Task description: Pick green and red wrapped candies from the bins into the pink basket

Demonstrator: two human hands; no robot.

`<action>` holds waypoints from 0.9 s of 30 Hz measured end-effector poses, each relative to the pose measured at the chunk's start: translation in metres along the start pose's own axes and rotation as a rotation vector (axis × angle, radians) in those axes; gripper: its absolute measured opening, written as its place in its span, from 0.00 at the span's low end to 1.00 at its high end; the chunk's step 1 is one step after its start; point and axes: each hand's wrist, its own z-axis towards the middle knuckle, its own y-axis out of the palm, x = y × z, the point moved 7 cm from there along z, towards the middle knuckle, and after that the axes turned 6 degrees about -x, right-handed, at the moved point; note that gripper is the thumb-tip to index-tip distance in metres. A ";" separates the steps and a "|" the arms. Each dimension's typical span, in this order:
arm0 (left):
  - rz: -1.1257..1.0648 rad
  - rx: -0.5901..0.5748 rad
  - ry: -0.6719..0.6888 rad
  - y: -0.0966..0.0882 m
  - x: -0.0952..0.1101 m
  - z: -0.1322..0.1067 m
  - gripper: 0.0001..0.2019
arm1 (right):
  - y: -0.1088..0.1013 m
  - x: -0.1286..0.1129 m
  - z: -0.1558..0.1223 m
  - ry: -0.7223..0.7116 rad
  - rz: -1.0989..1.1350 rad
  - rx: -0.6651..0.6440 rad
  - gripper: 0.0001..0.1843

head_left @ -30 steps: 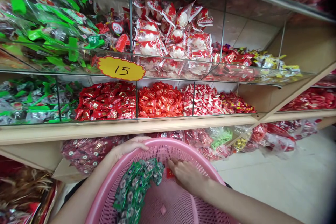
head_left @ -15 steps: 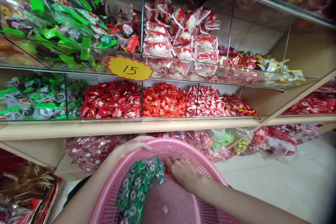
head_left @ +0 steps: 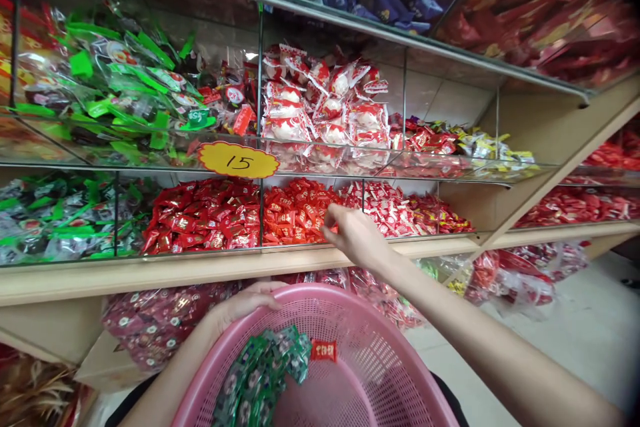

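My left hand grips the far left rim of a pink plastic basket, fingers over the edge. Inside lie a cluster of green wrapped candies on the left and one red wrapped candy near the far wall. My right hand is raised above the basket's far side, in front of the lowest shelf. Its thumb and forefinger are bent and a little apart, with nothing visible between them. Just beyond its fingertips is a pile of orange-red wrapped candies.
Glass dividers split the shelves into bins. Dark red candies lie left of the orange-red ones, red-and-white candies to the right. A yellow price tag marked 15 hangs above. A wooden shelf edge runs over bagged goods.
My right hand has risen out of the basket to the orange-red candies. The red candy now lies uncovered in the basket. My left hand keeps its grip, and the view has tilted upward.
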 end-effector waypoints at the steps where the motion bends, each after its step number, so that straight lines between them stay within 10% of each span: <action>1: -0.007 0.006 -0.001 -0.001 -0.001 0.000 0.23 | 0.000 0.008 0.011 0.035 0.018 0.018 0.05; 18: 0.010 0.018 0.005 -0.007 -0.006 0.000 0.23 | 0.038 0.026 0.059 0.294 -0.044 -0.030 0.16; 27: 0.027 0.055 -0.011 -0.003 0.000 -0.005 0.22 | 0.002 0.021 0.004 0.147 0.113 0.135 0.09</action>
